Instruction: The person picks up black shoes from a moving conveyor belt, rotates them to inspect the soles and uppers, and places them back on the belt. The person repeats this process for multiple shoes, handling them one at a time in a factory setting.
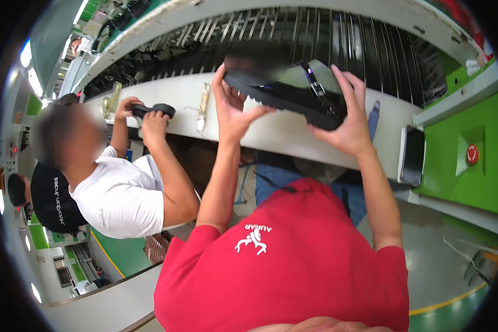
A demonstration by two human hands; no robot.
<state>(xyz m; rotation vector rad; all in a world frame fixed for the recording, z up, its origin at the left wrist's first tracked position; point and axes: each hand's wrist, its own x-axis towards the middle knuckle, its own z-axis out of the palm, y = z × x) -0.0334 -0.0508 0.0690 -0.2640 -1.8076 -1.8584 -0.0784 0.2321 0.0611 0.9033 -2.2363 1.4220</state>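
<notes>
Black sandal (293, 97) spans gap between both hands, blocks way to conveyor rollers (371, 50) behind. White conveyor rail (282, 133) bare beneath. Left: co-worker's hands (149, 119) occupy rail. Right: black box (413, 156) at rail end.

You are standing at a long white conveyor line (293, 133) with dark rollers (371, 50). Green floor (122, 254) with a yellow line (448, 301) is stretching around; ceiling lamps (26, 53) are shining left.

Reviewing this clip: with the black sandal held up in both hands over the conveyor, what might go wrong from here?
1. The sandal rests on fingertips of the left hand and right hand; it may slip onto the conveyor.
2. A co-worker's hands work close by on another sandal; elbows might bump.
</notes>
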